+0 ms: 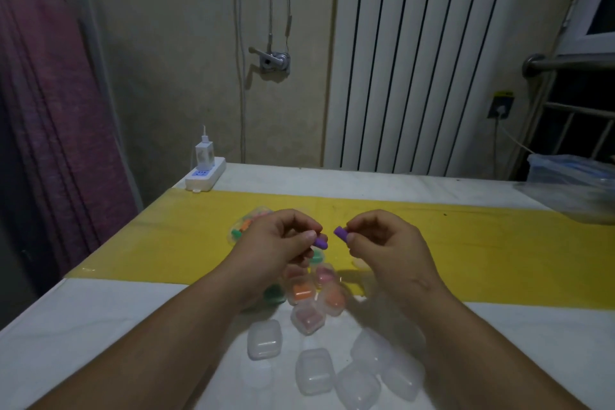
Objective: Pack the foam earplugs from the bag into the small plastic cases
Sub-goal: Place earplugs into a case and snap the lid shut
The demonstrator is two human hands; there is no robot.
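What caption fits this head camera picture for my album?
Left hand pinches one purple earplug, right hand another, above clear plastic cases.

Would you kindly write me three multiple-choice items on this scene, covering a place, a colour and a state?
1. Where does the bag lie?
A. beyond the left hand
B. nearest the camera
C. on the floor

2. What colour are the held earplugs?
A. orange
B. purple
C. green

3. The right hand is:
A. open and flat
B. a bare fist
C. pinching an earplug

Answers:
1 A: the bag shows just past the left hand's knuckles.
2 B: both earplugs are purple.
3 C: the fingertips pinch one earplug by its end.
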